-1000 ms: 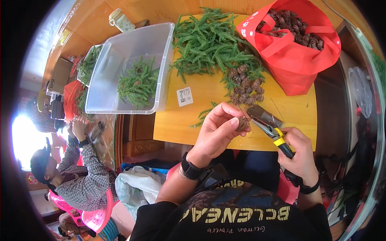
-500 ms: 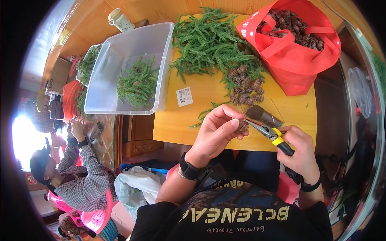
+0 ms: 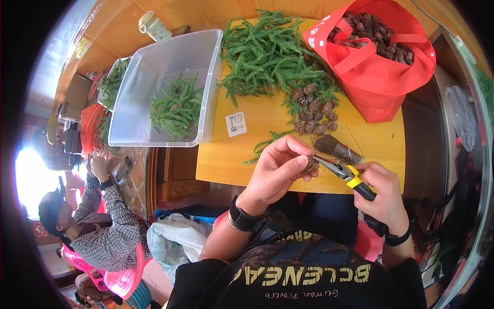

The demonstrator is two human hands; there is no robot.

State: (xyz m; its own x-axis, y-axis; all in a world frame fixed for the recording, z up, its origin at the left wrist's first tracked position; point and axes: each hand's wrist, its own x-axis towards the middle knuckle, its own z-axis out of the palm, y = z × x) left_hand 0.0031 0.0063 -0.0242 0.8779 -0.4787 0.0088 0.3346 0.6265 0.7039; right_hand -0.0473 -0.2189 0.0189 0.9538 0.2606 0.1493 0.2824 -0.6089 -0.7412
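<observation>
While the left hand (image 3: 279, 169) is pinching a pine cone (image 3: 311, 165), the right hand (image 3: 382, 195) is gripping pliers (image 3: 353, 176) nose-to-cone, seemingly calling for a steady pinch.

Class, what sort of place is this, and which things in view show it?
Probably a small craft workspace: green sprigs lie heaped on a yellow table, a red bag holds pine cones, and the right hand grips pliers.

Your left hand (image 3: 272, 172) is pinching between thumb (image 3: 294, 166) and index finger (image 3: 294, 142); your right hand (image 3: 383, 198) is gripping with curled fingers (image 3: 378, 177). Your left forearm (image 3: 224, 238) and right forearm (image 3: 399, 254) are slanting inward before your torso (image 3: 303, 268).
</observation>
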